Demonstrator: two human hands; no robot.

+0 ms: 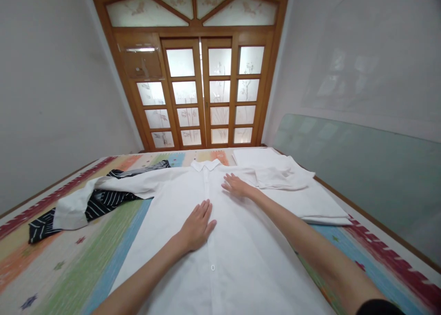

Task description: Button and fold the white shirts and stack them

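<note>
A white button-up shirt (pixel 234 250) lies spread out, front side up, with its collar at the far end and its sleeves out to both sides. My left hand (pixel 198 225) rests flat on the shirt front beside the button strip, fingers stretched out. Farther up, near the collar on the right side of the chest, my right hand (pixel 236 185) lies on the cloth with its fingers spread. Neither hand grips anything. The left sleeve in view overlaps a black-and-white striped garment (pixel 106 202).
Folded white cloth (pixel 303 204) lies at the right, partly under the shirt's other sleeve. Beneath everything is a colourful striped bed cover (pixel 113 241). A pale green panel (pixel 365 168) stands along the right edge. Wooden glazed doors (pixel 203 92) close the far side.
</note>
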